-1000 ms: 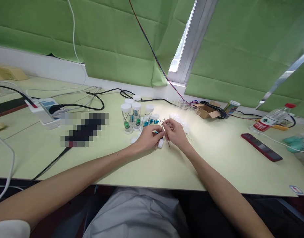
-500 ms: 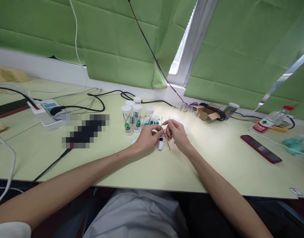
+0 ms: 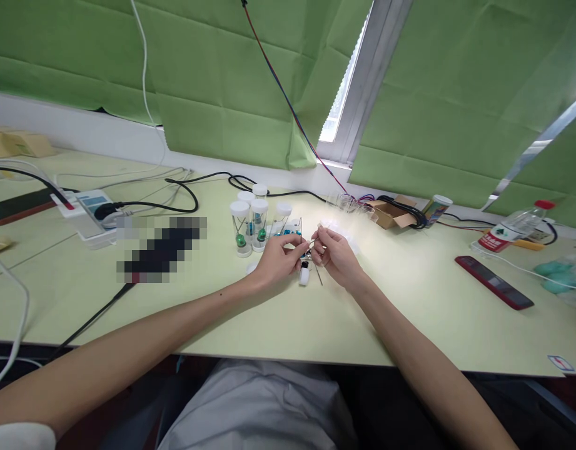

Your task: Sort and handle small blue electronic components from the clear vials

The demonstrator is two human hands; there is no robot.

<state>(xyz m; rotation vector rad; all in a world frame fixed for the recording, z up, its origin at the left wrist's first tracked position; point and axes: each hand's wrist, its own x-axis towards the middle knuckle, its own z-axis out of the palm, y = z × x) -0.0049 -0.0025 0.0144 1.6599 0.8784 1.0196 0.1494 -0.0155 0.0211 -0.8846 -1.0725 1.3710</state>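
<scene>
Thumb and fingers of my left hand (image 3: 279, 257) are pinched together on a thin bent metal wire (image 3: 301, 226), whose end rises above the fingertips. Close beside it, my right hand (image 3: 338, 257) is closed, its fingertips pinching a thin dark piece between the hands; I cannot tell whether both belong to one wire. Just below the fingers lies a small white piece with a black top (image 3: 304, 275). A slim rod (image 3: 319, 275) rests on the table next to it. Small blue parts (image 3: 294, 233) are partly hidden behind my left hand.
Several clear tubes with white caps (image 3: 241, 230), some holding green pieces, stand left of my hands. Clear cups (image 3: 346, 203) and an open cardboard box (image 3: 393, 214) are behind. A red-edged phone-like slab (image 3: 494, 282) and a bottle (image 3: 508, 231) lie right. A power strip (image 3: 88, 215) sits left.
The wire end above my left hand has turned from slanted and bent-looking to nearly upright. My right fingertips have shifted slightly, showing more of the thin piece between the hands.
</scene>
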